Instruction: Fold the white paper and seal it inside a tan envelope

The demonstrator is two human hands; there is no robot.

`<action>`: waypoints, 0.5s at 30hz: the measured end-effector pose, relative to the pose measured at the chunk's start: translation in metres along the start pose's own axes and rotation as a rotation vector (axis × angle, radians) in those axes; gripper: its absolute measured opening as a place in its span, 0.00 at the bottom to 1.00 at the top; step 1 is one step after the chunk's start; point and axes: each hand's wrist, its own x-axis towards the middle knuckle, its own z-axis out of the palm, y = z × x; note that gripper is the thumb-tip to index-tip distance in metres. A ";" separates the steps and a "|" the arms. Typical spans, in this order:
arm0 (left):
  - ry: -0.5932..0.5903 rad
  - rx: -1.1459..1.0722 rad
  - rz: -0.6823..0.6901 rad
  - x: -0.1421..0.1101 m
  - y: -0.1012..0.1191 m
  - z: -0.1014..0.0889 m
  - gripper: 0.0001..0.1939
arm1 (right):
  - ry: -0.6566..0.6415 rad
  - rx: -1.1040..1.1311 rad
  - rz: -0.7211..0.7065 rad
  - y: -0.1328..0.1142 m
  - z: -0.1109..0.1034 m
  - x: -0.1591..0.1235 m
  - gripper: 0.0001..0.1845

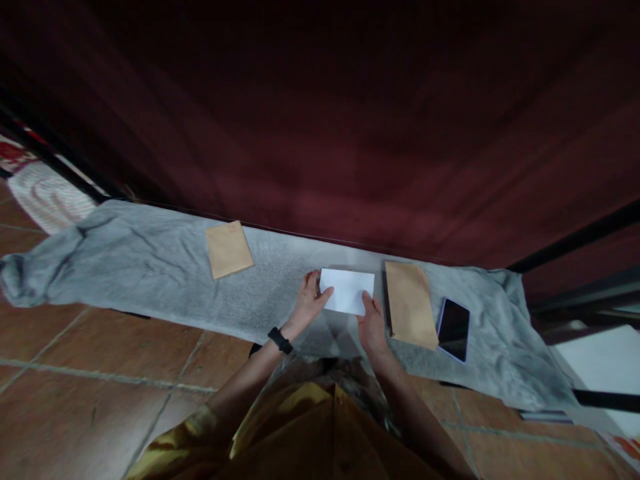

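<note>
Nearest: yellow shirt of the wearer, both forearms reaching forward; dark wristband on the left wrist. Tiled floor below, on either side.

Left hand grasps the left end of a white paper, thumb on its upper face, fingers at the edge and partly hidden. Right hand grips the lower right corner, thumb likewise on top. Paper lies between the two, over the near middle of the grey cloth covering the surface. Single sheet or folded: cannot tell.

Just right of the right hand, brown envelopes in a pile; phone beside them, screen dark. Well off to the left and a little farther, a brown packet, apart from everything else.

Beyond the surface's far edge, a dark red backdrop.

Step in hand, my reading: two-handed handling of the paper, held roughly flat. Next move calls for even thumb pressure and light fingers; thin stock would likely crease if one side pulled harder.
</note>
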 end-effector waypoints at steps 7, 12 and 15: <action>-0.069 -0.043 -0.070 0.000 -0.027 0.002 0.35 | -0.031 -0.148 0.052 0.020 0.000 0.001 0.25; -0.009 0.361 0.155 -0.010 -0.034 0.003 0.33 | -0.023 -0.559 -0.099 0.024 -0.007 -0.003 0.28; -0.037 0.567 0.300 -0.022 -0.036 0.012 0.27 | -0.042 -0.666 -0.170 0.023 -0.006 -0.003 0.29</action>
